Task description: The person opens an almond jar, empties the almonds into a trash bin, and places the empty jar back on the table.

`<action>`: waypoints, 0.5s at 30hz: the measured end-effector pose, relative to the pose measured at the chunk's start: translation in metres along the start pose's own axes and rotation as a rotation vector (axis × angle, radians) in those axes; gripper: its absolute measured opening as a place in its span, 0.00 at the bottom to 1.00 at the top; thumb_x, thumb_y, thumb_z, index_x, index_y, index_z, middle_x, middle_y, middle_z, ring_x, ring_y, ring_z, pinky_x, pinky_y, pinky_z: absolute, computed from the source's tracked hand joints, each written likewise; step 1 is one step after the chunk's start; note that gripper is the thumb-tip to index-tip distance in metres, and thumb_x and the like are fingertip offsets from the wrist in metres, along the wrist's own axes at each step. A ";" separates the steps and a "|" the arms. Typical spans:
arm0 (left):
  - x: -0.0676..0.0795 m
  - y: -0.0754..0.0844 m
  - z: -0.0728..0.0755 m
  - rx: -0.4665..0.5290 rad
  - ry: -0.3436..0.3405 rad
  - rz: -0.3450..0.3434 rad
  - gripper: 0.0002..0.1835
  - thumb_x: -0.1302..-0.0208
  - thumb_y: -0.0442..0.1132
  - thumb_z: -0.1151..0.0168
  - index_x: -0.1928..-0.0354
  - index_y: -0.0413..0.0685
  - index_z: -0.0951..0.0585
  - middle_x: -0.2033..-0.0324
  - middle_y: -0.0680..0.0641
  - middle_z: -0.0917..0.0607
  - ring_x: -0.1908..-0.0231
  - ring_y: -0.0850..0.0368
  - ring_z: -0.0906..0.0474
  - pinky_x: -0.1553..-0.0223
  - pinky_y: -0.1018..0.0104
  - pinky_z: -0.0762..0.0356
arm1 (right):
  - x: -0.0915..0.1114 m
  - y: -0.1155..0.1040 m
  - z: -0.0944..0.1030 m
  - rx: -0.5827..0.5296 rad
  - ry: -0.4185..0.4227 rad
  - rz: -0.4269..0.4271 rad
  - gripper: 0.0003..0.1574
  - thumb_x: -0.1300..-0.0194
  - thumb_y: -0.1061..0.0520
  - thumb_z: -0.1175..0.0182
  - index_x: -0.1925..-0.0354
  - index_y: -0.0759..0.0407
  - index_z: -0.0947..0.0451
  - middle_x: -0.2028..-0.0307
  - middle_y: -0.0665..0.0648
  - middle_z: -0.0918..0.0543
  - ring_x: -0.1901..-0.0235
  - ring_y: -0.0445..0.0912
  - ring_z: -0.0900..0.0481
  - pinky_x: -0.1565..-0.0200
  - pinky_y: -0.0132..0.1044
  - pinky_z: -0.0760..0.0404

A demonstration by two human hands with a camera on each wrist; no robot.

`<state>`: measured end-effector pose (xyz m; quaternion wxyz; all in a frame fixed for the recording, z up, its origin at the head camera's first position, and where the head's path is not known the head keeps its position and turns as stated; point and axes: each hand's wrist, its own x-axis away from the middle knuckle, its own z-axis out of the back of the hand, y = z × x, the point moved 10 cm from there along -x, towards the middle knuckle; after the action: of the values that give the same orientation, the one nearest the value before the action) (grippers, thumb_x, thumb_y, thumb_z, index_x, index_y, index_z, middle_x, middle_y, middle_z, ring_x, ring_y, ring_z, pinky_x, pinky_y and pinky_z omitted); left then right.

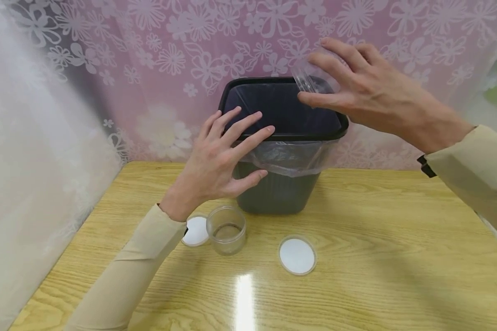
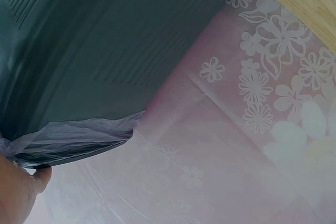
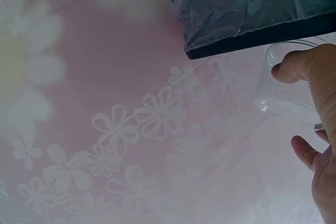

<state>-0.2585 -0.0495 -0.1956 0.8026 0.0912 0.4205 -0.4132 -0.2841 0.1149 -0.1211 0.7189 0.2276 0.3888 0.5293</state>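
Note:
My right hand (image 1: 368, 89) grips a clear plastic jar (image 1: 304, 76), tilted with its mouth toward the bin, over the right part of the bin's opening. In the right wrist view the jar (image 3: 286, 93) shows between thumb and fingers, close to the black rim. The dark grey trash bin (image 1: 277, 191) stands upright, lined with a translucent bag (image 1: 291, 158) folded over its edge. With fingers spread, my left hand (image 1: 219, 158) lies at the bin's left front rim. In the left wrist view only part of that hand (image 2: 18, 190) shows beside the rim.
A second clear jar (image 1: 226, 234), without a lid, stands on the wooden table (image 1: 377, 220) in front of the bin. One white round lid (image 1: 196, 231) lies left of it, another white lid (image 1: 297, 256) to the right. A pink flowered curtain (image 1: 170, 82) hangs behind.

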 end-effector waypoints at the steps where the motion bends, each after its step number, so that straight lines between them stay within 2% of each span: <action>1: 0.000 0.000 0.000 -0.001 -0.001 -0.002 0.38 0.37 0.65 0.37 0.26 0.63 0.29 0.27 0.46 0.28 0.26 0.38 0.38 0.27 0.35 0.44 | 0.001 0.001 0.000 -0.008 0.001 -0.001 0.56 0.58 0.73 0.23 0.32 0.47 0.30 0.31 0.74 0.36 0.31 0.72 0.38 0.46 0.66 0.27; 7: -0.002 0.000 0.001 0.003 0.011 -0.002 0.38 0.38 0.65 0.37 0.27 0.63 0.28 0.28 0.46 0.28 0.26 0.38 0.37 0.27 0.35 0.43 | 0.004 0.004 0.000 -0.023 0.009 -0.038 0.58 0.59 0.75 0.24 0.31 0.45 0.30 0.30 0.73 0.36 0.29 0.70 0.39 0.44 0.66 0.27; 15: 0.001 0.000 0.000 0.003 0.000 0.005 0.39 0.38 0.65 0.37 0.26 0.61 0.29 0.27 0.46 0.28 0.26 0.38 0.37 0.27 0.35 0.44 | 0.009 0.004 0.007 0.013 0.092 -0.073 0.51 0.51 0.72 0.25 0.33 0.44 0.29 0.32 0.72 0.33 0.32 0.69 0.35 0.47 0.66 0.25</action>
<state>-0.2585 -0.0505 -0.1966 0.8035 0.0934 0.4197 -0.4118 -0.2800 0.1249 -0.1167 0.7177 0.1931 0.4329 0.5100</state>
